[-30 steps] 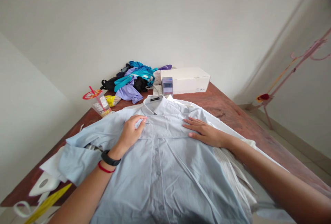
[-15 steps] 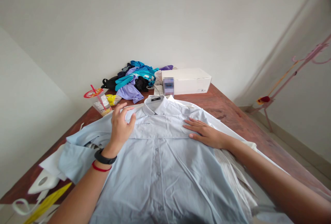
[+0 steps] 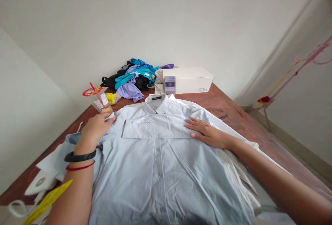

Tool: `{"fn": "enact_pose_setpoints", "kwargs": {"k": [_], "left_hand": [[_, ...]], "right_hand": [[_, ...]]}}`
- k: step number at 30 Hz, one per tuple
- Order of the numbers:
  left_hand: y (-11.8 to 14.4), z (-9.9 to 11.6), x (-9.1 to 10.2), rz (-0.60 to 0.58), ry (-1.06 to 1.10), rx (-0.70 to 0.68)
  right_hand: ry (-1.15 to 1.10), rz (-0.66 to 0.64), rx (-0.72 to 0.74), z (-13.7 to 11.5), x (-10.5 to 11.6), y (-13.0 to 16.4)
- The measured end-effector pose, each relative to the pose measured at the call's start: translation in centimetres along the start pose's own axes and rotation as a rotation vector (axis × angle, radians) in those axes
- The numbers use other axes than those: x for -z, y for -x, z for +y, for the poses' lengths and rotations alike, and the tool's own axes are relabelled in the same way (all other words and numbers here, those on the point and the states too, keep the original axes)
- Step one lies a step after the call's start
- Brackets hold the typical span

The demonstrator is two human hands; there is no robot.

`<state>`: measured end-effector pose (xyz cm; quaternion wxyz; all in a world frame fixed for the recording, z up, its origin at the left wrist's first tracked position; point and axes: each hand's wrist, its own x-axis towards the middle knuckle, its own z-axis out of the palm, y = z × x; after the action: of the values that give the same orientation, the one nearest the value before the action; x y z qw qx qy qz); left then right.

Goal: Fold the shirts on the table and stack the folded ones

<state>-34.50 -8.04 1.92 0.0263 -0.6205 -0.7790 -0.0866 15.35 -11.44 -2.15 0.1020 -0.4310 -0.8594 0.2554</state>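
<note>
A light blue-grey button-up shirt (image 3: 145,169) lies front side up on the table, its collar at the far end. One of its sleeves is folded flat across the chest, the cuff toward the left. My right hand (image 3: 206,131) rests on that sleeve near the right shoulder, open with fingers stretched out. At the left shoulder, my left hand (image 3: 95,126) pinches the shirt's cloth between thumb and fingers; some of the fingertips are hidden. More pale and striped cloth (image 3: 237,180) shows from under the shirt on the right.
A plastic cup (image 3: 97,100) with a red straw stands just beyond my left hand. Behind the collar are a heap of clothes (image 3: 135,76), a phone (image 3: 170,84) and a white box (image 3: 192,79). A white iron-like device (image 3: 40,182) and a yellow strip (image 3: 49,200) lie at the left.
My left hand has moved left and down from above the chest to the left shoulder and closed on the cloth there. The folded sleeve's cuff is now uncovered. My right hand stays nearly still.
</note>
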Motion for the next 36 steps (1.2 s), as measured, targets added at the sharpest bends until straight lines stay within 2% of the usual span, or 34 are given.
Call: {"fn": "enact_pose_setpoints", "kwargs": {"k": [5,10,13,17,21,27,29,34,36], "left_hand": [[0.9,0.6,1.3,0.119,0.081,0.001],[1.7,1.8,1.9,0.414,0.187,-0.122],[2.3,3.1,1.9,0.522,0.23,-0.194],[2.7,4.3,1.8,0.502,0.263,-0.216],[2.4,4.1,1.5,0.451,0.257,-0.205],[1.4,2.4,1.8,0.575,0.202,-0.039],[1.5,2.1,2.1,0.527,0.176,0.023],[3.7,0.9,2.3,0.102,0.044,0.161],[4.9,-0.6,2.1,0.041,0.031,0.174]], "right_hand": [[-0.008,-0.006,-0.008,-0.1,0.1,0.0],[-0.007,-0.002,-0.003,0.0,0.0,0.0],[-0.012,0.004,0.002,0.1,0.0,0.0],[-0.021,0.006,0.0,0.0,0.0,0.0],[-0.005,0.0,-0.001,0.0,0.0,0.1],[0.035,-0.008,0.003,0.4,-0.3,0.0],[0.032,-0.003,0.01,0.5,-0.3,0.0],[0.026,-0.005,0.024,0.4,-0.3,-0.1],[0.032,-0.009,0.026,0.4,-0.3,-0.1]]}}
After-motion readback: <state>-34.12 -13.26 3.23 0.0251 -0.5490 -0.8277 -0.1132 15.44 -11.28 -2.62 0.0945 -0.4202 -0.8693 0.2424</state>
